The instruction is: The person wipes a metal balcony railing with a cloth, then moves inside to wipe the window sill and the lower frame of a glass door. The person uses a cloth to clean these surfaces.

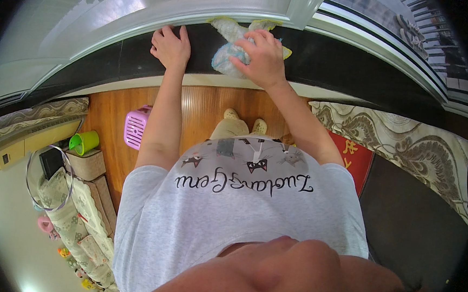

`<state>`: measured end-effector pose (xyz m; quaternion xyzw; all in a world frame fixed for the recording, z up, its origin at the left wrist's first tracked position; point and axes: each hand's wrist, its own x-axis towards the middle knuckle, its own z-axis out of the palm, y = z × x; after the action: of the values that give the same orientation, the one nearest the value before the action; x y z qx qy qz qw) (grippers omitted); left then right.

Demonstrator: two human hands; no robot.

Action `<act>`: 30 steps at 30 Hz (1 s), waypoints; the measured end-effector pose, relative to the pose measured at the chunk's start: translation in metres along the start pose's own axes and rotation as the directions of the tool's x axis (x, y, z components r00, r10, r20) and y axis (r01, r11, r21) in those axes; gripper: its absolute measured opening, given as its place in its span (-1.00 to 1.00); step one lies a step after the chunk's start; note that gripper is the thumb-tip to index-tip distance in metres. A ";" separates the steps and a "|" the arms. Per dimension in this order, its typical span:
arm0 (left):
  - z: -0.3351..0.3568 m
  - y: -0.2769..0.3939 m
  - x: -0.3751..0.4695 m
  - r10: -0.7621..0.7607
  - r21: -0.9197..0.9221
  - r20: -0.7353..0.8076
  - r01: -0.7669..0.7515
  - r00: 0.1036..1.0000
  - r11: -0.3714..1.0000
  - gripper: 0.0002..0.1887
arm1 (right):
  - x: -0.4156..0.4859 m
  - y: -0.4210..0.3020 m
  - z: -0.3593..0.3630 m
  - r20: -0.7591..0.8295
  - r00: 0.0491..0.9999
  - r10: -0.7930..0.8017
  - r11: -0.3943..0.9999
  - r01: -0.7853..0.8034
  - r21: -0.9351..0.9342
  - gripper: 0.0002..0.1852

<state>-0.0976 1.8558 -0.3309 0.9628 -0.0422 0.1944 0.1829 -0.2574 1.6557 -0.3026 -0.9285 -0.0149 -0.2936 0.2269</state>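
My right hand [264, 58] grips and presses a bunched white cloth [225, 60] with yellow and light blue edging. Beneath the cloth is a black stone windowsill [321, 62], and two of its corners reach up against the sliding window's frame [251, 18]. To the left, my left hand [171, 47] rests on the same sill by the bottom of the frame. It holds nothing; its fingers are bent, with the thumb apart from them.
On the wooden floor [196, 98] stands a pink plastic basket [134, 129]. A green bin [85, 142] sits by a covered sofa [72, 212] at left. Patterned curtains [397, 137] hang at right beside a dark surface [412, 215]. Outside the window are shoes [412, 36] near a railing.
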 end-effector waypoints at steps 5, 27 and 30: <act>-0.002 0.001 0.001 0.013 -0.004 0.015 -0.013 1.000 1.000 -0.54 | -0.001 0.001 0.000 -0.025 0.999 -0.034 0.999 0.034 -0.013 -0.63; -0.004 0.003 -0.002 0.066 0.022 -0.040 -0.066 0.997 0.998 -0.53 | 0.004 0.000 0.001 -0.014 1.000 -0.021 1.000 0.021 0.016 -0.64; -0.006 0.004 -0.002 0.051 -0.002 -0.012 -0.051 0.999 0.999 -0.53 | 0.004 -0.001 0.001 0.006 1.000 -0.023 0.999 0.023 0.033 -0.64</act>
<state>-0.1020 1.8547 -0.3256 0.9600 -0.0657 0.2047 0.1794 -0.2535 1.6565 -0.3009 -0.9253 -0.0310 -0.2928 0.2388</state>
